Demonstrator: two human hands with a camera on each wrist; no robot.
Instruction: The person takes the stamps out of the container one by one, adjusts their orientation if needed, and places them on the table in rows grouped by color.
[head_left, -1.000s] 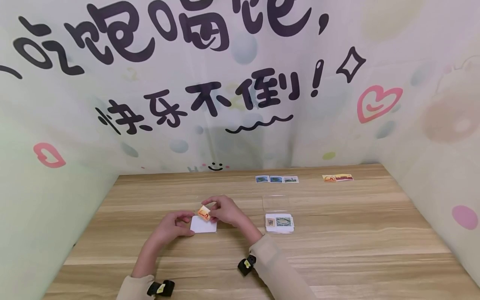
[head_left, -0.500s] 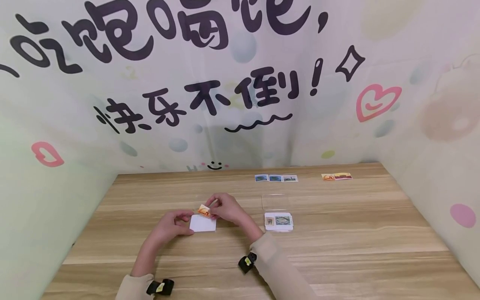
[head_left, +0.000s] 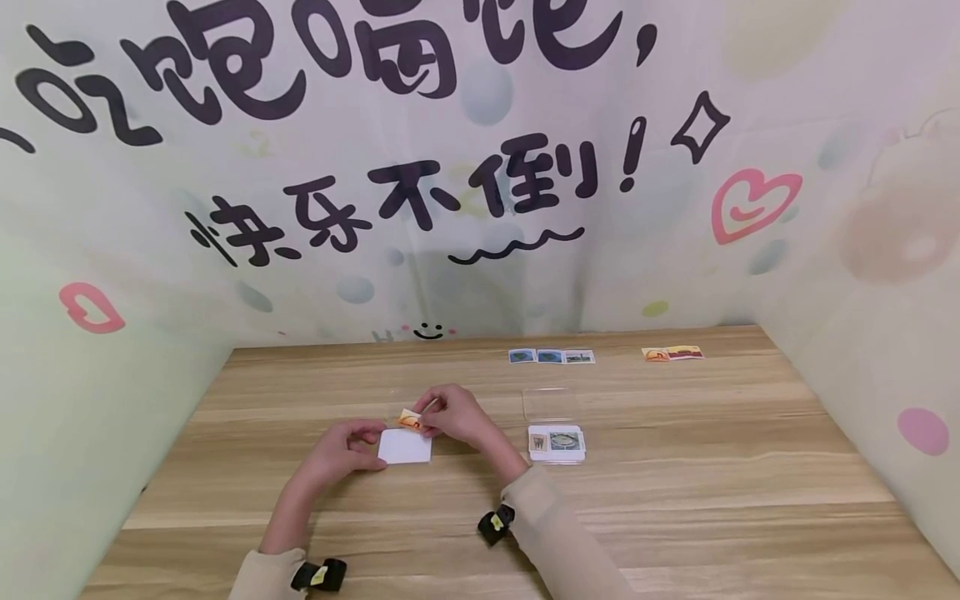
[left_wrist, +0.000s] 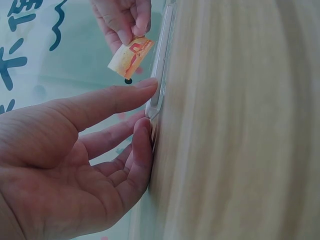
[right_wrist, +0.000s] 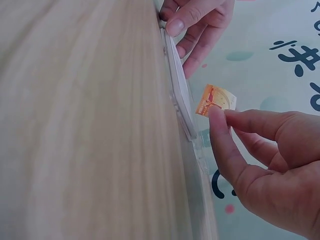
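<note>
Between thumb and fingertips, my right hand [head_left: 453,414] pinches a small orange-and-cream postage stamp [head_left: 409,420]. It is held just above the far edge of a thin, clear-edged case with a white top [head_left: 405,447]. Seen from the right wrist, the stamp [right_wrist: 215,100] is tilted and apart from the case [right_wrist: 181,82]. My left hand [head_left: 337,454] holds the case at its left side, thumb on the near corner and other fingers further back. From the left wrist, the thumb and index finger of that hand [left_wrist: 75,160] touch the case's end [left_wrist: 159,65].
A second case [head_left: 557,455] lies to the right with two stamps on its white surface and a clear lid [head_left: 550,404] behind it. Along the table's back lie a row of blue and grey stamps [head_left: 551,357] and a pair of orange and red stamps [head_left: 672,354].
My right hand has moved slightly away from me, and the stamp has turned to lie more level behind the case's white top. The left hand keeps its place on the case.
</note>
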